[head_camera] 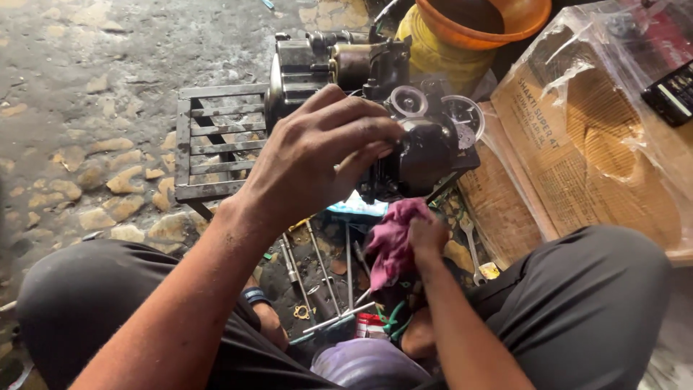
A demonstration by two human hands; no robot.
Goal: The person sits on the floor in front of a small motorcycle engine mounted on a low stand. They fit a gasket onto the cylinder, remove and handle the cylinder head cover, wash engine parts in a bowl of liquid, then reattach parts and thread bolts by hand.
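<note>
On a low metal stand (216, 144) of welded slats, just ahead of the person's knees, sits a dark, greasy engine block (375, 94), taking up the stand's right half and overhanging its right edge. The left hand (317, 155) is laid over the front of the engine, fingers curled and tips pinched together against the housing beside a round pulley (409, 101); whether something small is held between the tips cannot be told. The right hand (427, 235) is lower and nearer the body, closed around a crumpled pink rag (393, 242), well below the engine and not touching it.

The left half of the stand is bare slats, open to the edge. Below the stand, between the knees, the floor is crowded: long thin metal rods (328, 271) lie fanned out, a spanner (473, 249) rests to the right of the rag, and a small brass ring (302, 312) lies near the rods. A sandalled foot (263, 310) sits just left of these.

To the right, close against the engine, lies a flat cardboard box (577, 144) under clear plastic wrap, leaving little room on that side. Behind the engine stands a yellow container (433, 50) with an orange basin (491, 22) on top. To the left, the rough stone floor (72, 108) is open.
</note>
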